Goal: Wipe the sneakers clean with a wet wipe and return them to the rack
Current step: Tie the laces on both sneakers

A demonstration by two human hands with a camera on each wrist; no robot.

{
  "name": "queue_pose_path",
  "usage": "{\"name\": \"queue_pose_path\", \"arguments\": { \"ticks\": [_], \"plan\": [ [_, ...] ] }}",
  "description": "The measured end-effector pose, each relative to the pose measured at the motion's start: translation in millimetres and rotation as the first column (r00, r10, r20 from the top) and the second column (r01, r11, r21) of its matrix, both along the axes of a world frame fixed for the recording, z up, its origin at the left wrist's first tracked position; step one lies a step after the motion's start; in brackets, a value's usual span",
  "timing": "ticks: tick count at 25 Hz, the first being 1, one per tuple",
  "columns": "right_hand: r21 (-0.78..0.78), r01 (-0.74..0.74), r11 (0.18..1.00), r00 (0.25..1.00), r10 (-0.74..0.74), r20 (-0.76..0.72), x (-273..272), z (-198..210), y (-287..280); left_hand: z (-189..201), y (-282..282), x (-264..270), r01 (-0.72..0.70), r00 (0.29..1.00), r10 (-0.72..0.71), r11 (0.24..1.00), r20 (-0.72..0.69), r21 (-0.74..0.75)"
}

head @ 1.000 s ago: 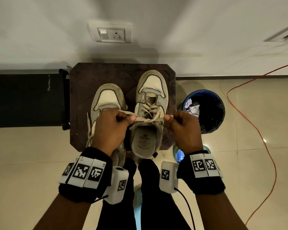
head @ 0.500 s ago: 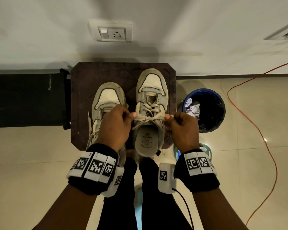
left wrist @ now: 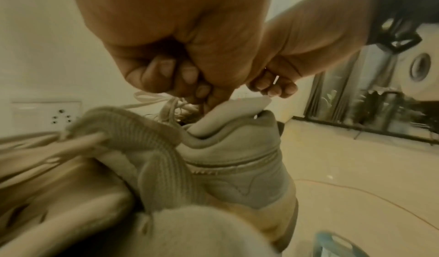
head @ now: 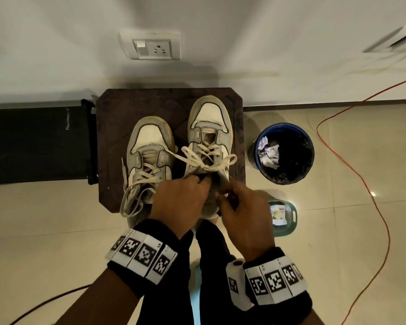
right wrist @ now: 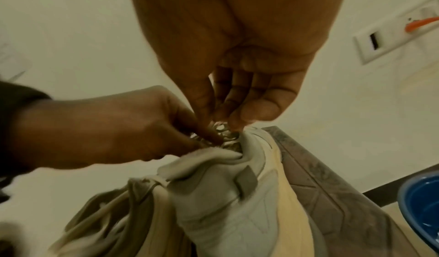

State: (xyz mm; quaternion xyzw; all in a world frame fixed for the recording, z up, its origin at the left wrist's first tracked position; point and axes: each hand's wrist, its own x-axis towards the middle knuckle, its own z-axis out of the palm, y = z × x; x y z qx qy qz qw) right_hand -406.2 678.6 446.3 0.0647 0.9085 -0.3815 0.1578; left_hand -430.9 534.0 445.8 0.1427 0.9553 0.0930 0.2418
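Two worn sneakers are set side by side, toes toward the wall, on a dark wooden tabletop (head: 113, 146). The right sneaker (head: 209, 127) is laced with a bow (head: 206, 160) tied above its tongue; the left sneaker (head: 150, 146) is seen with its laces (head: 136, 184) loose and trailing over the near edge. Both hands are gathered at the collar of the right sneaker, so its heel and opening are largely hidden in the head view. The left hand (head: 181, 202) is curled, its fingers (left wrist: 166, 69) bent inward around the lace ends just behind the bow. The fingers (right wrist: 240, 95) of the right hand (head: 242, 214) are bent down to the same spot, their tips meeting lace and collar; exactly which strand is pinched cannot be made out, since the wrist views are blurred there. The heel of the left sneaker is covered by the left wrist. Beside the tabletop on the right, a blue bin (head: 284, 153) holding crumpled wipes is stood on the tiled floor, and a green basket (head: 288, 216) is partly hidden behind the right hand. An orange cable (head: 352, 160) is laid across the floor, cut off at the frame edge.
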Motion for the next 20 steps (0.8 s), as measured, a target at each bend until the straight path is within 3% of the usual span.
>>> {"name": "queue_pose_path", "arguments": {
  "ticks": [3, 6, 9, 15, 17, 20],
  "plan": [
    [0.028, -0.215, 0.976, 0.976, 0.215, -0.022, 16, -3, -8, 9, 7, -14, 0.163, 0.985, -0.15, 0.968, 0.08, -0.19],
    [0.088, -0.316, 0.945, 0.947, 0.32, -0.029, 23, -11, -8, 16, 15, -21, 0.276, 0.961, -0.253, 0.912, 0.113, -0.303],
    [0.125, -0.324, 0.938, 0.943, 0.331, -0.039, 21, -16, -8, 9, 20, -25, 0.325, 0.946, -0.314, 0.905, 0.083, -0.274],
    [0.201, -0.333, 0.921, 0.935, 0.35, -0.055, 24, -16, -7, 0, 14, -21, 0.285, 0.953, -0.3, 0.929, -0.033, -0.235],
    [0.219, -0.323, 0.921, 0.941, 0.337, -0.029, 28, -18, -7, 3, 11, -18, 0.226, 0.974, -0.225, 0.957, 0.024, -0.184],
    [0.228, -0.344, 0.911, 0.937, 0.349, 0.021, 32, -19, -8, 8, 6, -17, 0.126, 0.992, -0.127, 0.991, -0.021, -0.053]
  ]
}}
